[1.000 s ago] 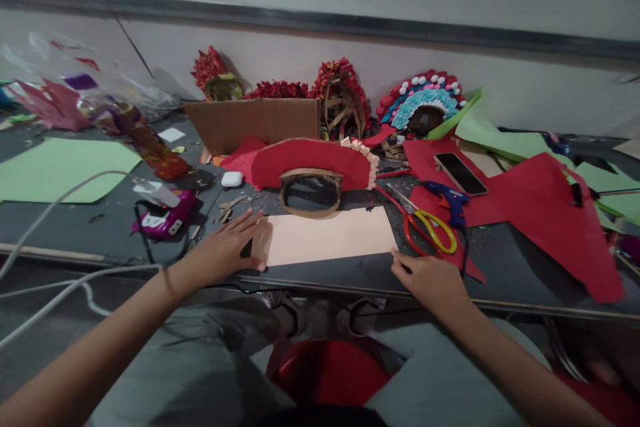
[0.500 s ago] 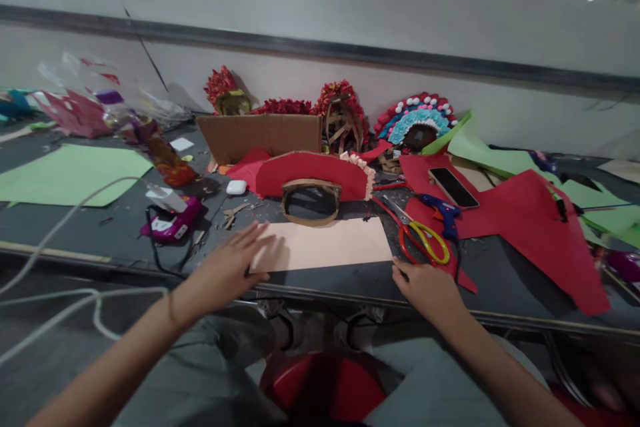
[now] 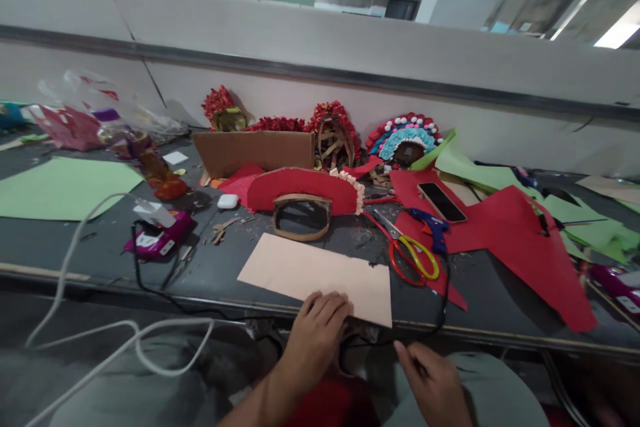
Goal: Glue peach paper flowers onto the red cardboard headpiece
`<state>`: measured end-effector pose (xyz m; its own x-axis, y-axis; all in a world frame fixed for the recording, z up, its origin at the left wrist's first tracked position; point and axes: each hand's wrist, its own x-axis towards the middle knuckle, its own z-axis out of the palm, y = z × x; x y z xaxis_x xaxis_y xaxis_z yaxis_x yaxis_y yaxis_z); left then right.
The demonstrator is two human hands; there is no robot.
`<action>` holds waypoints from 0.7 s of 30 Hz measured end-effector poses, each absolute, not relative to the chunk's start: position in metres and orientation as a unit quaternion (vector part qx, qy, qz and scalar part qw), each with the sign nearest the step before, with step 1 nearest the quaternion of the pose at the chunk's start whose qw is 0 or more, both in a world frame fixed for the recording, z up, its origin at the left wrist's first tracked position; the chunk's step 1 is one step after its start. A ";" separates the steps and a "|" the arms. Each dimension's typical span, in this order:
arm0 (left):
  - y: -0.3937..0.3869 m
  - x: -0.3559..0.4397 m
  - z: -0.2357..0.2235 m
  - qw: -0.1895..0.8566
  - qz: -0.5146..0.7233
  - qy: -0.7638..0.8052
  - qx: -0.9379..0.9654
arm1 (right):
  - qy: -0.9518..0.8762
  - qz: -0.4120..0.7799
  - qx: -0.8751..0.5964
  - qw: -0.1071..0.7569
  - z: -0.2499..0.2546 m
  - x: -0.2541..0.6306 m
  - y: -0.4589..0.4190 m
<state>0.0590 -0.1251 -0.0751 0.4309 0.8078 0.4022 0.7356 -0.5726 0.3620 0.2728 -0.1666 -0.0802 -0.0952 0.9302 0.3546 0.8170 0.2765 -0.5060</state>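
Note:
A pale peach sheet of paper [image 3: 310, 270] lies slanted on the dark table, its right front corner reaching over the edge. My left hand [image 3: 320, 333] is closed at the paper's front edge, fingers bent on top and thumb out of sight. My right hand [image 3: 433, 373] hovers below the table edge, apart from the paper, with loosely bent fingers apart and nothing visible in them. Just behind the paper stands a red arched paper piece [image 3: 305, 188] with a pale ruffled trim and a cardboard band [image 3: 303, 237]. Scissors with red and yellow handles [image 3: 413, 257] lie to the right.
A blue glue gun [image 3: 433, 227] and a phone [image 3: 443, 201] rest on red paper [image 3: 530, 240]. At left are a purple power strip [image 3: 165, 240], a bottle [image 3: 163, 177] and green paper [image 3: 65, 187]. Decorated headpieces [image 3: 407, 137] and cardboard [image 3: 255, 149] stand along the wall.
My left hand has moved right to the paper's front edge. The paper has turned, its right end coming toward me. My right hand has let go of its corner and drawn back.

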 end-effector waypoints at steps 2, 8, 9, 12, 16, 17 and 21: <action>-0.131 0.049 -0.079 0.072 0.323 0.431 0.839 | -0.723 0.121 -0.599 0.323 -0.087 0.276 -0.170; -0.145 0.024 -0.089 0.098 0.427 0.375 0.817 | -0.704 0.206 -0.580 0.355 -0.091 0.286 -0.159; -0.149 0.023 -0.088 0.096 0.448 0.370 0.808 | -0.694 0.221 -0.579 0.365 -0.090 0.288 -0.156; -0.164 0.027 -0.082 0.135 0.491 0.386 0.769 | -0.686 0.275 -0.546 0.395 -0.085 0.289 -0.145; -0.178 0.039 -0.074 0.213 0.517 0.394 0.730 | -0.744 0.264 -0.463 0.403 -0.069 0.279 -0.127; -0.179 0.042 -0.074 0.212 0.534 0.382 0.724 | -0.763 0.250 -0.445 0.396 -0.064 0.275 -0.122; -0.173 0.042 -0.077 0.213 0.527 0.354 0.743 | -0.809 0.239 -0.404 0.353 -0.050 0.264 -0.109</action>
